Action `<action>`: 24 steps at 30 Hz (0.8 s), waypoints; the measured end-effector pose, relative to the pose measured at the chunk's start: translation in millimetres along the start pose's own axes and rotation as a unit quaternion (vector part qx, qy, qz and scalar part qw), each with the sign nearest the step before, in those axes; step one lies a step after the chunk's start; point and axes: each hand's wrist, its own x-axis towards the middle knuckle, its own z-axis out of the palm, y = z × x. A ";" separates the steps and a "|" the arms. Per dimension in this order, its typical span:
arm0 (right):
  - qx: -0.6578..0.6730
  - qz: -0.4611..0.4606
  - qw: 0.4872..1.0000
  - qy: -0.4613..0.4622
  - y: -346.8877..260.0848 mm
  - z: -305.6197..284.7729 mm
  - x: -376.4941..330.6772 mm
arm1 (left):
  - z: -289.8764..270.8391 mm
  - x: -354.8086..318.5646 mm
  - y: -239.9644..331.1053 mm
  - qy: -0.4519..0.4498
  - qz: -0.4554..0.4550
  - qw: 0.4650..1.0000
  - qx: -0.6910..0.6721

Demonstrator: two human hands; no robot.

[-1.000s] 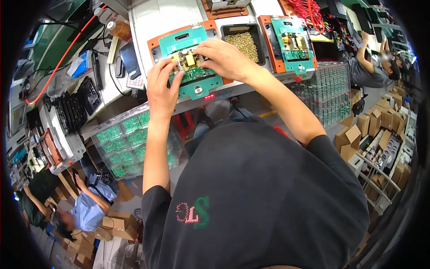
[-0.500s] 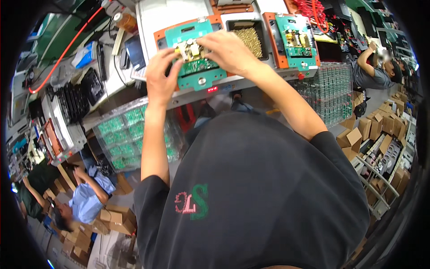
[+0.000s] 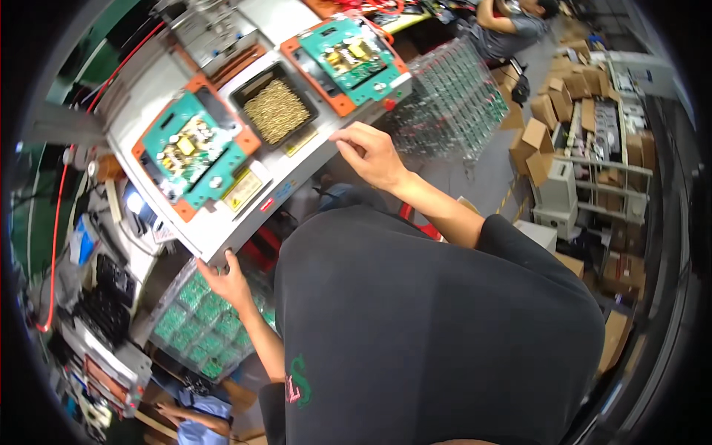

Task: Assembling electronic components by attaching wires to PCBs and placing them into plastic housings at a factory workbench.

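At the front left corner of the white machine [image 3: 215, 239], my left hand [image 3: 228, 283] has thumb and forefinger spread, with nothing held; whether it touches the edge is unclear. My right hand [image 3: 374, 157] hovers by the front edge farther right, fingers loosely bent, thumb a little apart, nothing visible in them. A circuit board with yellow and white components [image 3: 190, 150] sits in the left green and orange fixture [image 3: 165, 123]. Another populated board [image 3: 354, 58] lies in the right fixture [image 3: 319, 46]. Between the fixtures, a black tray [image 3: 239, 95] holds many small brass-coloured pins [image 3: 277, 113].
Clear plastic trays of green boards stand below left [image 3: 196, 319] and at right [image 3: 452, 96]. A red button [image 3: 389, 104] projects from the machine's front. One person in grey [image 3: 508, 31] works at far right, another in blue [image 3: 204, 419] at lower left. Cardboard boxes [image 3: 538, 144] stand right.
Both hands have left the board in the left fixture. My left hand moved down to the machine's corner, my right hand to the front edge. The whole view has turned and shifted.
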 end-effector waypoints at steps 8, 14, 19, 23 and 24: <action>-0.333 0.146 0.927 0.096 55.5 -58.4 59.7 | -9.4 14.4 6.8 -0.006 0.068 0.995 0.074; -0.327 -0.056 0.943 -0.004 91.7 -86.5 66.6 | 2.7 30.0 72.0 0.138 0.184 0.970 0.072; -0.237 -0.311 0.919 -0.056 117.5 -126.3 91.2 | 62.3 7.4 122.9 0.178 0.201 0.963 0.026; -0.198 -0.493 0.847 -0.006 123.2 -152.4 151.0 | 139.5 -30.3 182.4 0.149 0.209 0.966 -0.027; -0.181 -0.507 0.842 0.038 114.0 -155.9 174.8 | 156.4 -38.8 195.2 0.133 0.212 0.967 -0.043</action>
